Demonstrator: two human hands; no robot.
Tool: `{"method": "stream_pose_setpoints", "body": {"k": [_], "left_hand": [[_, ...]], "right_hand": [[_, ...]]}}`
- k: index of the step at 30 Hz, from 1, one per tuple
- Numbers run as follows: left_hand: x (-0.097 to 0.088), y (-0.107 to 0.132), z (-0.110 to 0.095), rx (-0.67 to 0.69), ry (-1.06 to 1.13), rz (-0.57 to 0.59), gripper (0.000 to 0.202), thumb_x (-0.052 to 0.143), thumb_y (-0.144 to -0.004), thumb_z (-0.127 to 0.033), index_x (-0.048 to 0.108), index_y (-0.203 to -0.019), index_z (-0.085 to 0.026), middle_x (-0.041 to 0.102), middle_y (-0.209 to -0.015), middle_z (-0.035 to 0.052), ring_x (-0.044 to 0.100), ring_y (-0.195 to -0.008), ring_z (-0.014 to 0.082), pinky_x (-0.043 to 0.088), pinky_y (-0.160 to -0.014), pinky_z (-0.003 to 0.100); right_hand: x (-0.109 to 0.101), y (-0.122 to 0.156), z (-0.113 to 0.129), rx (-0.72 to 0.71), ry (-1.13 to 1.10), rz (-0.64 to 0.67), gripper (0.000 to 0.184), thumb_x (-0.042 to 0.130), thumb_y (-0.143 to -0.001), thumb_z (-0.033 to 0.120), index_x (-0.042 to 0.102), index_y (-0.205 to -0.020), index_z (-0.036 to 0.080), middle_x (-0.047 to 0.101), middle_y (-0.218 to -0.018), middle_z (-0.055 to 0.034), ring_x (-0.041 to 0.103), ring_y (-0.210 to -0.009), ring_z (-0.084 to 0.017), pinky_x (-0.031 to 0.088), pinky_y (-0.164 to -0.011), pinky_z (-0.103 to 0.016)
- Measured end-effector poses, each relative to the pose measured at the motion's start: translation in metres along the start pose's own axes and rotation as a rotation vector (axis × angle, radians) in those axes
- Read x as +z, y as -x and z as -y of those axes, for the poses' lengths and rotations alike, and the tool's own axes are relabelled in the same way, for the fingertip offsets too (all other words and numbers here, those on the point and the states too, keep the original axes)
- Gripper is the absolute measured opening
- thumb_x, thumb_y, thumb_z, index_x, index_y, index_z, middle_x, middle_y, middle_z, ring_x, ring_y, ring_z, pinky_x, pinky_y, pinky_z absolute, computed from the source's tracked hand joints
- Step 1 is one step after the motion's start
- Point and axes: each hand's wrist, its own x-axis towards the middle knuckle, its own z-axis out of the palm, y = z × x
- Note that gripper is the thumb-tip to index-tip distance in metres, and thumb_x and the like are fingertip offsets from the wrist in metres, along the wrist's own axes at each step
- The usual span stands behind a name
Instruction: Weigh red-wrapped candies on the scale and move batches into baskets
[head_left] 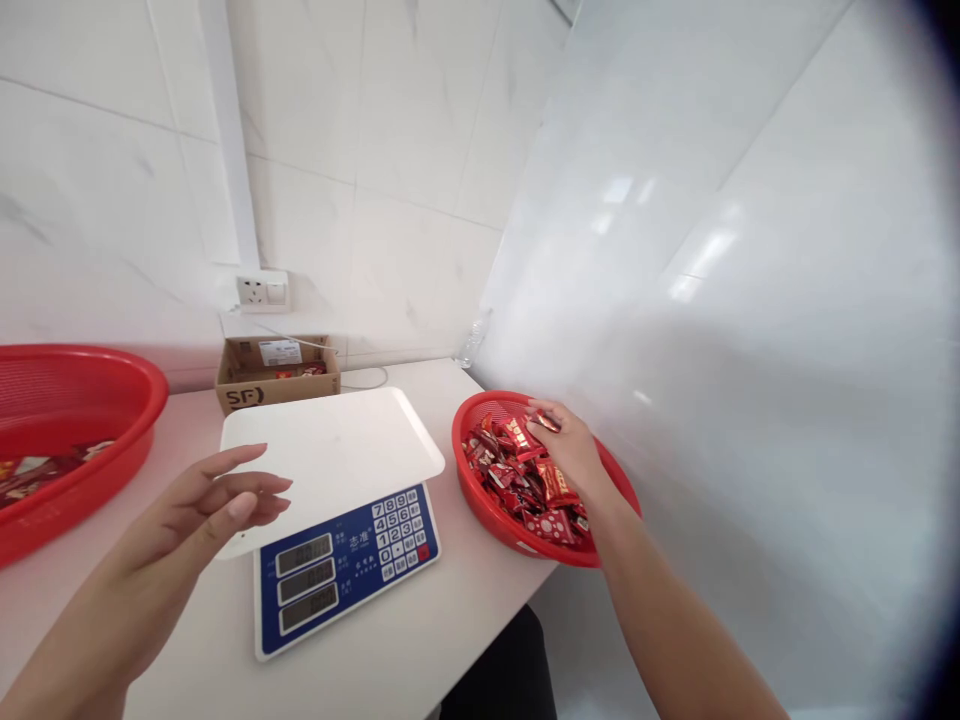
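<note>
Over the left side of the scale's white weighing plate (345, 430), my left hand (202, 510) hovers with fingers loosely stretched out and nothing in them. My right hand (566, 445) reaches into the right red basket (487, 505), its fingers closed on a small red wrapped snack packet (523, 437); how many it grips I cannot tell. Beneath that hand lies a heap of red wrapped snack packets (517, 490). The electronic scale (352, 560) has a blue panel with number keys and a three-line display.
A larger red basket (142, 440) with some packets in it stands at the left. Behind the scale is an open cardboard box (259, 395) holding a few packets. A wall socket (262, 291) sits above it. The white table (360, 650) meets the wall at the right.
</note>
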Motion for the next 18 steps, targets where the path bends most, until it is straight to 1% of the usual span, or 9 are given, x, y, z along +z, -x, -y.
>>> {"method": "stream_pose_setpoints", "body": {"k": [2, 3, 7, 10, 12, 14, 16, 18], "left_hand": [[-0.004, 0.001, 0.000, -0.015, 0.100, 0.111, 0.040, 0.058, -0.074, -0.060, 0.057, -0.110, -0.043, 0.072, -0.091, -0.0014, 0.069, -0.085, 0.0243, 0.061, -0.071, 0.034], [-0.006, 0.002, -0.001, -0.022, 0.130, 0.141, 0.040, 0.058, -0.075, -0.058, 0.056, -0.112, -0.042, 0.071, -0.093, -0.0003, 0.069, -0.086, 0.0244, 0.060, -0.072, 0.035], [-0.012, 0.007, -0.012, -0.050, 0.210, 0.168, 0.045, 0.059, -0.078, -0.053, 0.054, -0.118, -0.032, 0.069, -0.097, 0.0047, 0.066, -0.089, 0.0250, 0.057, -0.078, 0.039], [-0.017, 0.011, -0.020, -0.045, 0.280, 0.125, 0.050, 0.063, -0.076, -0.050, 0.054, -0.119, -0.026, 0.068, -0.097, 0.0073, 0.065, -0.090, 0.0258, 0.056, -0.078, 0.040], [-0.022, 0.013, -0.023, -0.026, 0.314, 0.096, 0.049, 0.063, -0.077, -0.049, 0.055, -0.118, -0.025, 0.067, -0.098, 0.0067, 0.065, -0.091, 0.0249, 0.055, -0.079, 0.040], [-0.028, 0.015, -0.025, 0.001, 0.346, 0.095, 0.045, 0.062, -0.079, -0.047, 0.054, -0.119, -0.027, 0.066, -0.099, 0.0049, 0.063, -0.094, 0.0229, 0.054, -0.082, 0.038], [-0.032, 0.016, -0.025, 0.023, 0.370, 0.098, 0.042, 0.060, -0.082, -0.045, 0.054, -0.119, -0.028, 0.065, -0.100, 0.0033, 0.062, -0.095, 0.0210, 0.053, -0.084, 0.036], [-0.034, 0.016, -0.024, 0.031, 0.381, 0.094, 0.040, 0.059, -0.083, -0.043, 0.053, -0.120, -0.029, 0.065, -0.101, 0.0025, 0.061, -0.096, 0.0203, 0.053, -0.084, 0.034]], "right_hand": [[0.025, 0.004, 0.014, -0.015, -0.108, 0.074, 0.034, 0.057, -0.072, 0.030, 0.062, -0.104, 0.018, 0.067, -0.110, -0.0075, 0.061, -0.103, -0.021, 0.045, -0.094, -0.037], [0.041, 0.006, 0.021, -0.021, -0.157, 0.116, 0.033, 0.058, -0.071, 0.030, 0.062, -0.102, 0.018, 0.067, -0.109, -0.0073, 0.062, -0.102, -0.021, 0.046, -0.093, -0.036], [0.111, 0.014, 0.050, -0.023, -0.316, 0.286, 0.033, 0.060, -0.070, 0.028, 0.062, -0.101, 0.019, 0.068, -0.106, -0.0066, 0.063, -0.097, -0.019, 0.050, -0.087, -0.034], [0.154, 0.016, 0.066, -0.009, -0.384, 0.377, 0.031, 0.054, -0.075, 0.029, 0.061, -0.104, 0.020, 0.067, -0.106, -0.0059, 0.064, -0.091, -0.017, 0.053, -0.080, -0.033], [0.172, 0.016, 0.071, 0.002, -0.391, 0.418, 0.031, 0.049, -0.078, 0.028, 0.060, -0.105, 0.020, 0.065, -0.108, -0.0064, 0.064, -0.089, -0.015, 0.055, -0.076, -0.032], [0.182, 0.016, 0.072, 0.006, -0.373, 0.445, 0.034, 0.046, -0.079, 0.027, 0.059, -0.110, 0.020, 0.063, -0.111, -0.0074, 0.064, -0.089, -0.015, 0.056, -0.073, -0.032], [0.185, 0.018, 0.071, -0.009, -0.331, 0.467, 0.039, 0.044, -0.081, 0.027, 0.055, -0.118, 0.021, 0.064, -0.112, -0.0083, 0.064, -0.090, -0.016, 0.057, -0.072, -0.033], [0.184, 0.019, 0.071, -0.051, -0.262, 0.485, 0.042, 0.043, -0.084, 0.027, 0.051, -0.124, 0.021, 0.065, -0.113, -0.0090, 0.064, -0.095, -0.017, 0.055, -0.078, -0.035]]}}
